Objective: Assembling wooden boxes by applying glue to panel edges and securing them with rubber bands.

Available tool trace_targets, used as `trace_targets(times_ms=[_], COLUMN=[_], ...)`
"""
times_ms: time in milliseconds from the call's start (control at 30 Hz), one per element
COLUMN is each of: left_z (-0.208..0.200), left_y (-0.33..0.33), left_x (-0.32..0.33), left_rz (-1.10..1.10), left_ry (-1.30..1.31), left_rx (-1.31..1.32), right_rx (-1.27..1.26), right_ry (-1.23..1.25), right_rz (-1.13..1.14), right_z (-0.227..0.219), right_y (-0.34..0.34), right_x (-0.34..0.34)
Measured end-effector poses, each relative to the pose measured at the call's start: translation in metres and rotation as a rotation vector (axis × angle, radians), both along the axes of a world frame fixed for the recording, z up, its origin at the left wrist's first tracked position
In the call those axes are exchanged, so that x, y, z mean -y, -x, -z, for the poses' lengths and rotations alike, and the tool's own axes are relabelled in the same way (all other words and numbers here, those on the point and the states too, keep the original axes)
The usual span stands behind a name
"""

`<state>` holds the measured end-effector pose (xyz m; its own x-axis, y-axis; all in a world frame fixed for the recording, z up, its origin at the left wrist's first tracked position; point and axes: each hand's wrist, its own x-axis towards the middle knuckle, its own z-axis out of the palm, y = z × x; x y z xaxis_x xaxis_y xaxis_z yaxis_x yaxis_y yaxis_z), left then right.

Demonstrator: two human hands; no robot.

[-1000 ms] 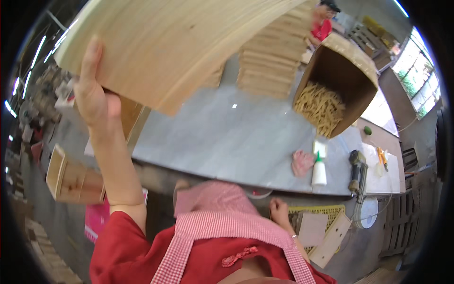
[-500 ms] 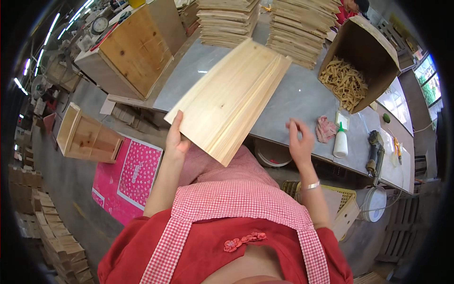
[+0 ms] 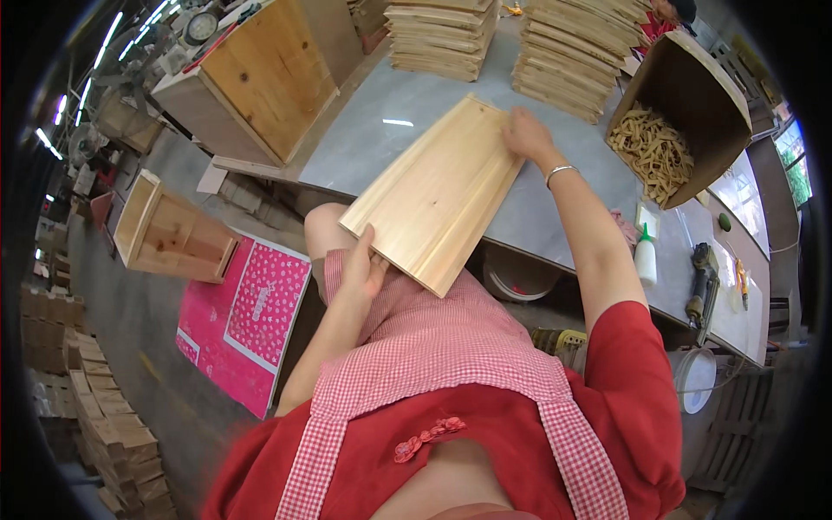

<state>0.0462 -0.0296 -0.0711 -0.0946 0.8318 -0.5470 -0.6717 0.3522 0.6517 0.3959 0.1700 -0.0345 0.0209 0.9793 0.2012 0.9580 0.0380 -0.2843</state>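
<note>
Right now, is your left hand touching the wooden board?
Touching. The head view shows the left hand at the near end of the wooden board, thumb over its edge.

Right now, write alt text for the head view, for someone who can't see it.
A person's left hand holds a pale wooden panel by its near end, the right hand at its far right corner, at the edge of a grey table. Beyond are two stacks of wooden boards; at right, an open cardboard box of tan strips and a white bottle.
</note>
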Motion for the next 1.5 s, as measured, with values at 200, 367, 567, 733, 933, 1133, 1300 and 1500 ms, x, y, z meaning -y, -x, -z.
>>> trace_targets(times_ms=[200,367,567,733,933,1133,1300,1500], left_z=[-0.017,-0.021,-0.116,-0.145,-0.106,-0.067,-0.056,-0.010], left_y=[-0.009,-0.005,0.026,0.065,0.041,0.044,0.052,0.039], left_x=[0.023,0.028,0.017,0.000,-0.012,-0.025,-0.024,-0.026], left_rz=[0.117,0.129,-0.136,-0.105,0.092,0.367,0.995,0.792], left_ry=[-0.010,-0.142,-0.617,-0.917,-1.627,-1.678,-1.585,-1.665], left_rx=[-0.060,-0.146,-0.583,-0.677,-1.801,-1.832,-1.824,-1.973], right_rx=[0.083,-0.075,-0.614,-0.634,-0.500,-0.552,-0.503,-0.611], right_ry=[0.185,0.294,-0.362,-0.540,-0.629,-0.483,-0.340,-0.230], right_rz=[0.085,0.048,-0.284,-0.334,0.116,0.193,0.167,0.221], right_z=[0.016,-0.005,-0.045,-0.082,-0.036,-0.001,0.021,0.042], right_y=[0.004,0.007,0.012,0.016,-0.052,-0.082,-0.094,-0.070], right_x=[-0.021,-0.018,-0.040,-0.026,0.030,0.092,0.128,0.135])
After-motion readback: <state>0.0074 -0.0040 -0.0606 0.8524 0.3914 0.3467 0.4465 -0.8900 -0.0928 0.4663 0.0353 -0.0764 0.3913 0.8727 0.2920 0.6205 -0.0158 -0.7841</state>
